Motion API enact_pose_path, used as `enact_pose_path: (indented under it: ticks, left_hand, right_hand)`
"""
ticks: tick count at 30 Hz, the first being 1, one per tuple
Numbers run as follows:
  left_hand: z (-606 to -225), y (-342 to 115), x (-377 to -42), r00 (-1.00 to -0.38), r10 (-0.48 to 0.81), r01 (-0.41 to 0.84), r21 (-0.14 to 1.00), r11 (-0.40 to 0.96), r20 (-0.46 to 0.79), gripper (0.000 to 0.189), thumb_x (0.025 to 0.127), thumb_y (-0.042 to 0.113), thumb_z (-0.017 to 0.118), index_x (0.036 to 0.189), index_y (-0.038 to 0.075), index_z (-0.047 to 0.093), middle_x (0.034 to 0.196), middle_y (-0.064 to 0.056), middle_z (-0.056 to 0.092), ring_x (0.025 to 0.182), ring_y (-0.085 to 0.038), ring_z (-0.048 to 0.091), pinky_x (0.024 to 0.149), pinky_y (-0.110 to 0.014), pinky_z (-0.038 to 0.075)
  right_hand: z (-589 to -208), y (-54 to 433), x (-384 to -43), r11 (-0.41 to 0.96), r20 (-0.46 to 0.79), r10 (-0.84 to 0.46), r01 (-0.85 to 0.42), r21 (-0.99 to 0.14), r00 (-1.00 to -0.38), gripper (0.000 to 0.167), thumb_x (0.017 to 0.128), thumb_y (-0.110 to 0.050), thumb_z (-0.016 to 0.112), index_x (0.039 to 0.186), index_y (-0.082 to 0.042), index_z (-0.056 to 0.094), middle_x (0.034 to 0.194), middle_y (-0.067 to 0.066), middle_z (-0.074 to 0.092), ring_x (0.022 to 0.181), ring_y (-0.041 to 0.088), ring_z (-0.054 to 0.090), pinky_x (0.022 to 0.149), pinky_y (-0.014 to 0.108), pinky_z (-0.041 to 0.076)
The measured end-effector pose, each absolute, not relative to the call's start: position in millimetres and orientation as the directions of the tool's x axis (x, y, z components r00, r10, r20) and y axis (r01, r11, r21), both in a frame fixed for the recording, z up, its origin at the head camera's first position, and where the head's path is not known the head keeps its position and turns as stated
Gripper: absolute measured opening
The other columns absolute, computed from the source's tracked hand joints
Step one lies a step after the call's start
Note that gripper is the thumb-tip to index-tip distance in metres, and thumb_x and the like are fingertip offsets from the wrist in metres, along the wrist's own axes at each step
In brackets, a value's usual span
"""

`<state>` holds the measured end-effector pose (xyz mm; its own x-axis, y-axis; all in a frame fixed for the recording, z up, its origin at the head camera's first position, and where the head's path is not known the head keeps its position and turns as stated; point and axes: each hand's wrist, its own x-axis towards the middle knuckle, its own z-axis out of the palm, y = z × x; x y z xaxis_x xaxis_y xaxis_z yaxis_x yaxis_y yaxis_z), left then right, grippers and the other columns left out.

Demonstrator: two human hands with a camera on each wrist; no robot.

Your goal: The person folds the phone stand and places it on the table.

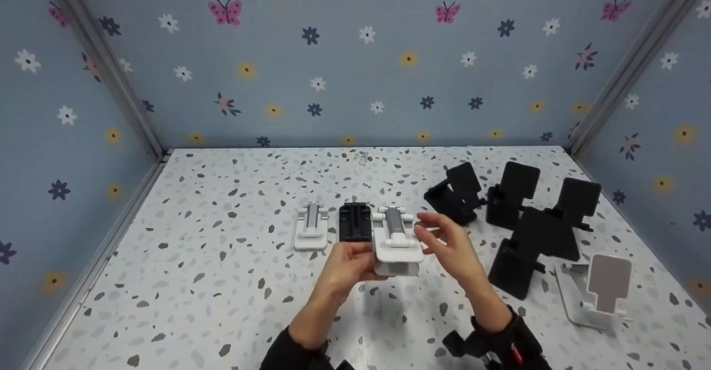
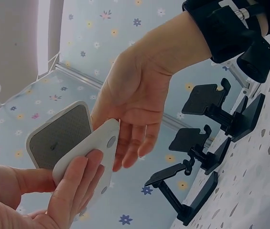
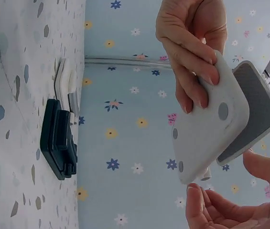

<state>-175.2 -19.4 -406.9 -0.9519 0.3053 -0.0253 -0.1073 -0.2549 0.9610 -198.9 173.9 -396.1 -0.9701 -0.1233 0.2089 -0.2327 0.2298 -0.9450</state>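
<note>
My left hand grips a white folding phone stand by its left side, raised above the table. The stand is partly folded; in the left wrist view its grey-padded plate angles away from the white base. At the stand's right edge is my right hand, fingers loosely bent and fingertips right at it. In the right wrist view, the right thumb is at the plate's edge. Just behind the left hand lies a folded black phone stand, with a folded white phone stand left of it.
On the right of the speckled table stand several unfolded black phone stands, close together. An unfolded white phone stand is nearer the front right. Flower-patterned walls enclose the table at the back and sides.
</note>
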Motion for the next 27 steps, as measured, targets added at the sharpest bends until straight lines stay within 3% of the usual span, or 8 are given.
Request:
enact_pose_path:
  ticks: [5,9,20,27]
  left_hand:
    - [-408.2,-19.8,-175.4,-0.951,0.307,-0.103,0.964,-0.246,-0.023,0.030,0.083,-0.008,0.043,0.110,-0.021,0.048,0.095,-0.030,0.059,0.081,-0.029,0.063,0.068,-0.034,0.055]
    - [-408.3,-20.3,-175.8,-0.951,0.308,-0.102,0.966,-0.236,-0.025,0.029,0.084,-0.007,0.045,0.110,-0.021,0.048,0.096,-0.030,0.059,0.082,-0.029,0.063,0.068,-0.034,0.055]
    - [-402.2,-22.5,-175.3,-0.956,0.292,-0.117,0.960,-0.256,-0.039,0.035,0.094,0.010,0.043,0.111,-0.020,0.048,0.095,-0.024,0.061,0.082,-0.025,0.063,0.072,-0.032,0.054]
    - [-401.9,-22.8,-175.2,-0.935,0.353,-0.116,0.961,-0.252,-0.021,0.042,0.091,0.010,0.050,0.118,-0.021,0.041,0.106,-0.028,0.056,0.088,-0.026,0.061,0.075,-0.031,0.053]
  right_hand:
    - [-399.2,177.5,-203.1,0.107,0.002,-0.273,-0.032,-0.994,-0.962,0.043,0.091,-0.012,0.050,0.123,0.015,0.038,0.095,0.014,0.059,0.074,0.015,0.059,0.059,0.024,0.053]
    - [-399.5,178.3,-203.1,0.028,-0.059,-0.343,0.052,-0.998,-0.937,0.051,0.092,-0.015,0.049,0.127,0.017,0.029,0.094,0.012,0.059,0.074,0.015,0.061,0.061,0.025,0.053]
    - [-398.2,179.2,-203.6,-0.015,-0.032,-0.269,0.038,-0.999,-0.963,0.046,0.089,-0.008,0.051,0.123,0.018,0.034,0.085,0.008,0.062,0.066,0.012,0.060,0.061,0.025,0.054]
    - [-398.8,180.0,-204.0,0.006,-0.019,-0.226,0.018,-1.000,-0.974,0.043,0.089,-0.007,0.052,0.122,0.017,0.037,0.082,0.008,0.062,0.064,0.012,0.058,0.059,0.023,0.053]
